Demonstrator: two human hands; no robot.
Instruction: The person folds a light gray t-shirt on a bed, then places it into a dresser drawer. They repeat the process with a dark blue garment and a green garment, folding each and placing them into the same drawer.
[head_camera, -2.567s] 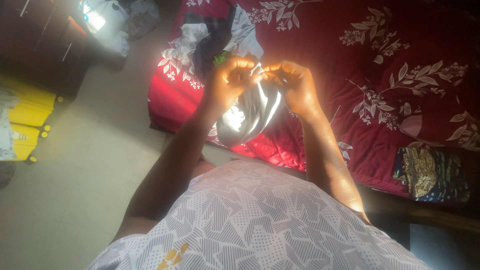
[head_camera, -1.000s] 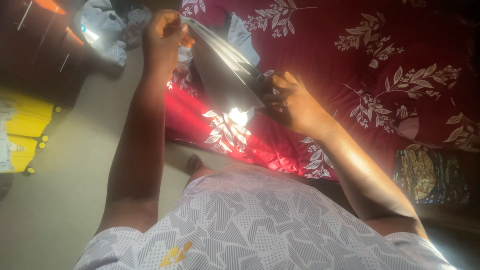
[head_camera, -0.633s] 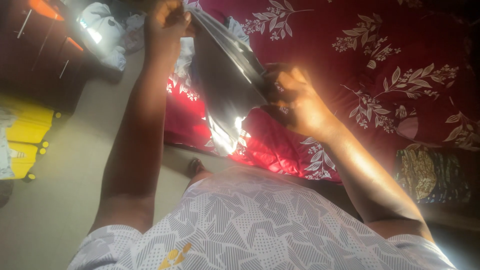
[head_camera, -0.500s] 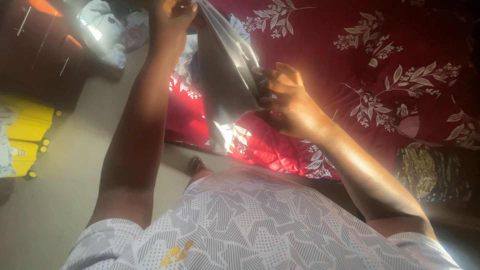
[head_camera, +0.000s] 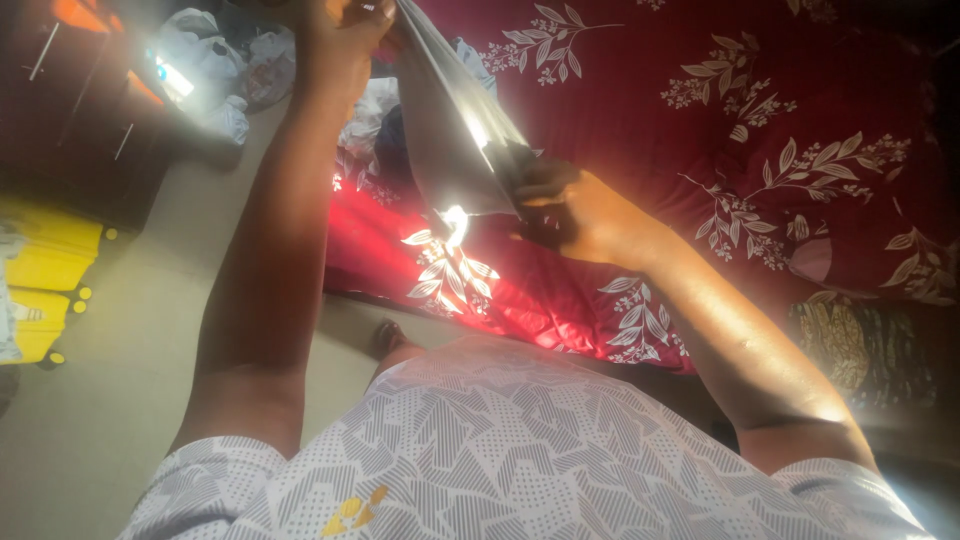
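My left hand (head_camera: 338, 32) is raised at the top of the view and pinches the upper end of a grey striped garment (head_camera: 450, 130). The cloth stretches down and to the right to my right hand (head_camera: 565, 205), which grips its lower end just above the bed. The garment is pulled taut between the two hands, and sunlight glares on its lower edge. Behind it lies a small pile of clothes (head_camera: 375, 110) on the bed's corner, mostly hidden by the cloth and my arm.
A dark red bedspread with white leaf prints (head_camera: 720, 130) covers the bed. A folded patterned cloth (head_camera: 860, 345) lies at its right edge. On the floor at left stand a yellow suitcase (head_camera: 45, 270), dark furniture (head_camera: 70, 110) and bags (head_camera: 205, 70).
The hands, first close together on the bunched garment, moved apart: the left rose to the top, the right stayed low, and the cloth is stretched taut. The loose tail hanging below is drawn up.
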